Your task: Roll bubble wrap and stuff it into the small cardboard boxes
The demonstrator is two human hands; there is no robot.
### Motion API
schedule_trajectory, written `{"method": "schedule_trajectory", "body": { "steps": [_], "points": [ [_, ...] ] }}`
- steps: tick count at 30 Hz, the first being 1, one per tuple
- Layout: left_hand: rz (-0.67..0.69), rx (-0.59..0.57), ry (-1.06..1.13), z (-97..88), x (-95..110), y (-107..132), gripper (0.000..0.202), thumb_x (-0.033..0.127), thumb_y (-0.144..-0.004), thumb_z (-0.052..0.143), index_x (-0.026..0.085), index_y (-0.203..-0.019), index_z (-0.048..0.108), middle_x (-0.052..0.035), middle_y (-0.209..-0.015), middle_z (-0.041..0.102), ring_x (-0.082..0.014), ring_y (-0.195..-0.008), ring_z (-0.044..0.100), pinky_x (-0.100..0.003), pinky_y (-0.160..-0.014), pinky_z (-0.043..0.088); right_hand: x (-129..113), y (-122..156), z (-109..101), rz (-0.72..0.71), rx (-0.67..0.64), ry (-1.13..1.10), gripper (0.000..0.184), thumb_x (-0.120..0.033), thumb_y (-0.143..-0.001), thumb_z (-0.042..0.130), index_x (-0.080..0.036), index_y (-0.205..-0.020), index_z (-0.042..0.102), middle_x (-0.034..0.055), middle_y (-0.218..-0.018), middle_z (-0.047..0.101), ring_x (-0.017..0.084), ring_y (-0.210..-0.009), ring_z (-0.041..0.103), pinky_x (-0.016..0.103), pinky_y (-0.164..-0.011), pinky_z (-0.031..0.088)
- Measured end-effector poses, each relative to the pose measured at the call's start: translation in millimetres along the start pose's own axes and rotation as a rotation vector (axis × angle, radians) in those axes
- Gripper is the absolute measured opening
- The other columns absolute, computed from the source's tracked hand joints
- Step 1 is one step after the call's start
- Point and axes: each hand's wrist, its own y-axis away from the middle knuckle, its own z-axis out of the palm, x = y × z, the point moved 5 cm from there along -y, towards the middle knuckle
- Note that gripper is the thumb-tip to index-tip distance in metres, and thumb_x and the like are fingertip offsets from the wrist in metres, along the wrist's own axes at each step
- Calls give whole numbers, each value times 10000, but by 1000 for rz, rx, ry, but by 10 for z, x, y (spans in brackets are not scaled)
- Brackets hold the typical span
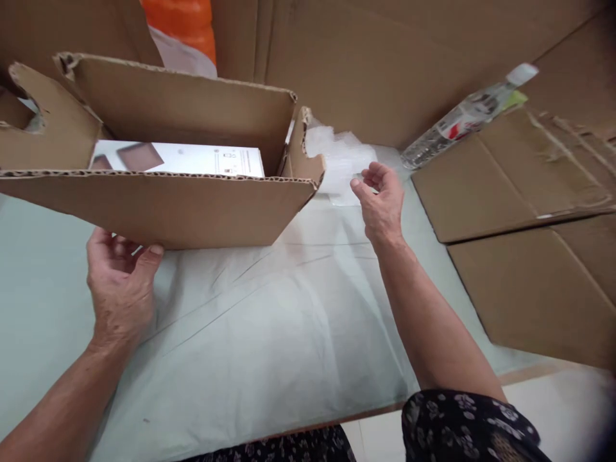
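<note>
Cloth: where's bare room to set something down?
Bare cloth lies before the open box, between left hand and right forearm; another patch borders the left hand's outer side. Crowded: far right, with plastic by the right hand, then bottle and cartons.

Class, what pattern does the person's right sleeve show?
Pale flowers on black; the sleeve shows in the head view.

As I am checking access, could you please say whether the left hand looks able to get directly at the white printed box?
Probably not: the near wall of the cardboard carton stands between the left hand and the white printed box, though the top is open.
</note>
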Motion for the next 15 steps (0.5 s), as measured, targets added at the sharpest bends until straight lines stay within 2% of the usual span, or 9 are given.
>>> {"method": "schedule_trajectory", "body": {
  "steps": [3,6,9,11,13,15],
  "points": [
    [3,-13,21,-12,-32,-9,607,162,-691,781,212,-1255,565,-22,-1123,652,-114,-998,622,-290,-942,505,254,-171,245,32,-8,-18,418,-463,-792,772,-185,-1070,630,28,-941,658,193,-918,637,406,-885,545],
    [-20,-13,3,-32,-53,-12,567,188,-713,800,208,-1229,567,-8,-1076,640,-102,-957,608,-269,-909,501,183,-186,328,-12,18,-3,218,-384,-861,699,-199,-825,590,-12,-756,590,141,-745,570,343,-777,523],
    [-34,-8,-23,-44,-58,-20,537,216,-713,811,201,-1190,566,0,-1024,619,-105,-935,591,-262,-884,502,-109,0,76,-121,120,27,120,-320,-882,672,-226,-856,602,15,-846,643,158,-799,598,348,-792,519],
    [-26,-10,-12,-41,-53,-30,535,215,-691,811,195,-1165,563,4,-995,596,-103,-927,581,-253,-877,501,-312,270,-146,-162,137,84,93,-313,-882,685,-246,-925,636,32,-922,680,194,-865,637,381,-828,535],
    [-18,-7,11,-36,-51,-42,541,195,-651,811,193,-1132,562,14,-957,569,-97,-895,565,-235,-842,497,-476,640,-284,-198,18,174,127,-306,-889,676,-248,-1002,667,45,-980,720,237,-913,682,417,-840,558],
    [-22,-5,25,-28,-52,-50,550,163,-627,796,192,-1123,561,16,-946,560,-93,-875,551,-220,-804,489,-595,1075,-300,-292,-290,240,199,-249,-897,625,-233,-1086,685,70,-1103,750,283,-1035,713,449,-879,578]
  ]
}}
